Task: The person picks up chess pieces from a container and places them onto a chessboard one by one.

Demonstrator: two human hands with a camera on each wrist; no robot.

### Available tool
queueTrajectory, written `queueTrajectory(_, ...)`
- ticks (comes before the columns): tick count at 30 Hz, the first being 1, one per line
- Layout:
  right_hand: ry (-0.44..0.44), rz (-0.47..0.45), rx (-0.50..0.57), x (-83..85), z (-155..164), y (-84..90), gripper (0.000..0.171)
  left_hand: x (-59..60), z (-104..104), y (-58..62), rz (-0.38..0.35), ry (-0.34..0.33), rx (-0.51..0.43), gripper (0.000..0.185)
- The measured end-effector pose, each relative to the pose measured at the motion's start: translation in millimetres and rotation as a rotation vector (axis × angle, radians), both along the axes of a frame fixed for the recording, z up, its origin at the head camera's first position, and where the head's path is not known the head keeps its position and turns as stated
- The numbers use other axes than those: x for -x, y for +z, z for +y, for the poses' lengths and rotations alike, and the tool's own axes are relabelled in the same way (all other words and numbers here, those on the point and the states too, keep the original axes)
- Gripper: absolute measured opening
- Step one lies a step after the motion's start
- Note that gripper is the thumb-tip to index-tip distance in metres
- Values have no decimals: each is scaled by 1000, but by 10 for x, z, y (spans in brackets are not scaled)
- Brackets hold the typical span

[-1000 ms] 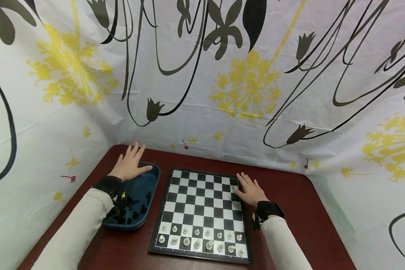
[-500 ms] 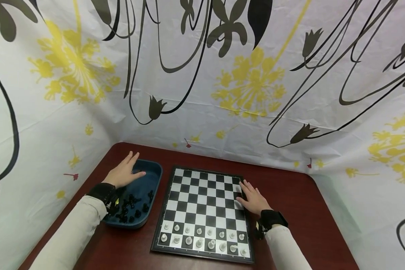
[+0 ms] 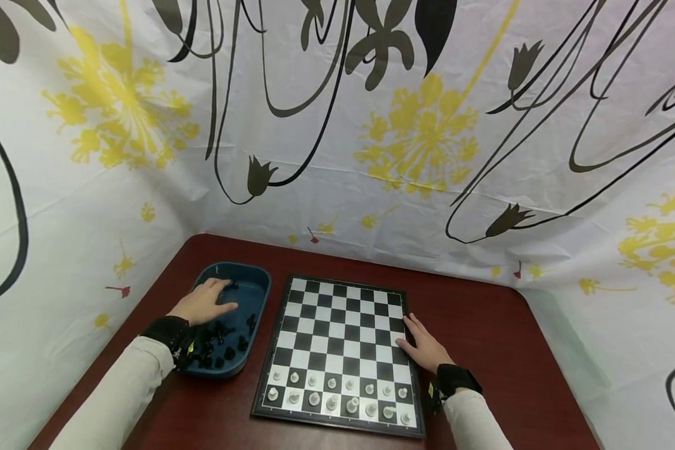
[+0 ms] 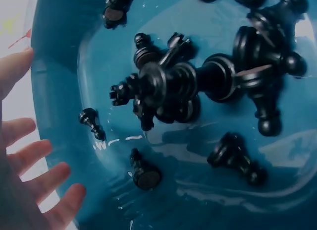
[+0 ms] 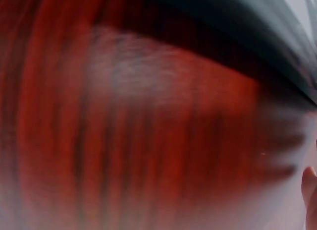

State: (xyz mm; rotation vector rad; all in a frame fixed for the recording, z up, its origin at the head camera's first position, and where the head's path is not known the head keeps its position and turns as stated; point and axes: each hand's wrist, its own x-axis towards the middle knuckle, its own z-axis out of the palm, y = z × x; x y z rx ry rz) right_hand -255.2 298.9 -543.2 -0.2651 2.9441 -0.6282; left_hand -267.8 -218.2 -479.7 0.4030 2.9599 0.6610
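Note:
My left hand reaches over the blue plastic tray, fingers extended and holding nothing. Black chess pieces lie loose in that tray; the left wrist view shows them tumbled together, clear of the fingers. Beside the tray lies a chessboard with a black frame. White chess pieces stand in two rows along its near side. At the board's right edge rests my right hand, its fingers loosely straight and the thumb over the border. In the right wrist view only a fingertip shows.
Everything stands on a dark red wooden table with rounded far corners. White cloth with a floral print hangs behind it and along the sides. The right wrist view is blurred and shows mostly tabletop below the board's dark edge.
My left hand has come down and back from the tray's far rim into the tray. The right hand has slid slightly nearer along the board's edge. The white pieces stay put.

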Motion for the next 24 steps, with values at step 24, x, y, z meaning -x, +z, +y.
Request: queueTrajectory(24, -122, 101, 221, -82, -17, -255, 64, 188, 108, -251, -70, -108, -32, 42)
